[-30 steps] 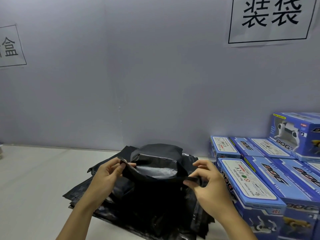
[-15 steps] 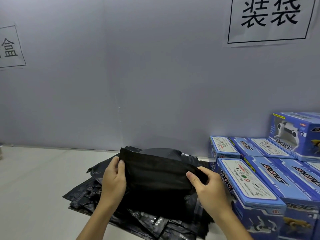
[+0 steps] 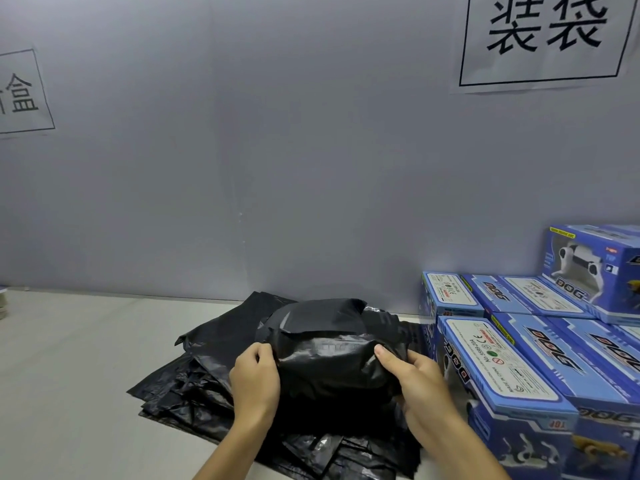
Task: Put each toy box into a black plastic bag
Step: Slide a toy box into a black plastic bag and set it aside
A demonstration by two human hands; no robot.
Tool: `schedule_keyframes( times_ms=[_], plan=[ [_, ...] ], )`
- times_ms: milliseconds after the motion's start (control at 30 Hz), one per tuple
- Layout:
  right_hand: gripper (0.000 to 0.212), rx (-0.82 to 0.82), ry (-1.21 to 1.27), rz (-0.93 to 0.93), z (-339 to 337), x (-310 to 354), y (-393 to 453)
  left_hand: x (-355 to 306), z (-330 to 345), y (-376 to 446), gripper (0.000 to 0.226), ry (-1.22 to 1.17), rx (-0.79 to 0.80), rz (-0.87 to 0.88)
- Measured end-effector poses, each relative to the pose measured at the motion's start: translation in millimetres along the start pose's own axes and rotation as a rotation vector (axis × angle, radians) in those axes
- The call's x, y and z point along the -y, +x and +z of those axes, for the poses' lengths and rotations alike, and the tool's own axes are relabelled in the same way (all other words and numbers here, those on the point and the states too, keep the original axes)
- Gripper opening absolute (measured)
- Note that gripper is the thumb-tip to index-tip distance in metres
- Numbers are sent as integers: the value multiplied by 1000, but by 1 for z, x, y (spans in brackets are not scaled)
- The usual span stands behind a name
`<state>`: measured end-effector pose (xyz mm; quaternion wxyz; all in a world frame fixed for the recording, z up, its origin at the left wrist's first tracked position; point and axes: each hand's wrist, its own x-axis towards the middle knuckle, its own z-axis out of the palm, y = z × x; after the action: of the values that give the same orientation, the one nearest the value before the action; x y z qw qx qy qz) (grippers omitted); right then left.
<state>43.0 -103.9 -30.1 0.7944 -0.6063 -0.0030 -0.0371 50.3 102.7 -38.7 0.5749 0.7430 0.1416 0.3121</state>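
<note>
Gripping the filled black bag (image 3: 332, 368) at lower centre, left hand (image 3: 254, 379) and right hand (image 3: 415, 386) are pinching its sides; folding the flap snugly seems wise.

From my remote seat I see a plain grey-blue wall (image 3: 277, 150) filling most of the view, evenly lit and a little darker toward the bottom. A white paper sign (image 3: 547, 39) with bold black characters in a black frame hangs at upper right. A second paper sign (image 3: 20, 95), cut off by the edge, hangs at left. Below, a pale worktop (image 3: 69, 375) meets the wall.
</note>
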Motion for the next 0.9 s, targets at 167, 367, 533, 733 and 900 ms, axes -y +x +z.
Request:
schedule_keyframes(
  times_ms=[167,367,533,733,900],
  plan=[
    [6,9,43,-28,-2,3,2,6,-5,-1,49,-207,95,172],
    [6,-68,-60,-141,1,5,1,7,-8,5,18,-145,155,343],
    [12,-88,-90,-128,4,5,5,7,-6,10,18,-240,9,157],
    [25,-179,-192,-57,12,-11,13,8,-4,11,28,-143,-33,43],
    [38,-239,-310,1,14,-20,16,10,-3,10,32,-56,5,-57]
  ],
)
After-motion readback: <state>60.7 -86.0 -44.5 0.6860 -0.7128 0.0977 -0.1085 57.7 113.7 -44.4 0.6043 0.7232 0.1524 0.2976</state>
